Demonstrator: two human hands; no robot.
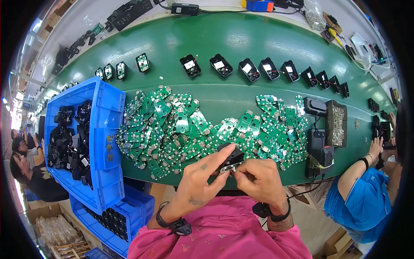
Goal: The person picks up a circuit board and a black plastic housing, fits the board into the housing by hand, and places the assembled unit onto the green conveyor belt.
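Observation:
My left hand point(202, 176) is closed around a small black plastic housing point(233, 158), held above the near edge of the green workbench. Along the housing's near side shows the edge of a circuit board, partly covered by my fingers. My right hand point(261, 180) meets it there, thumb and forefinger pinched together; what is between them is too small to make out. Just beyond both hands spreads a heap of loose green circuit boards point(181, 123).
A blue crate point(115, 125) of black housings stands on the left. Open housings point(221, 65) line the bench's far side, some with boards fitted. Right of the heap are a tray of small metal parts point(328, 134) and a black corded device point(321, 154). A co-worker in blue point(360, 196) sits at right.

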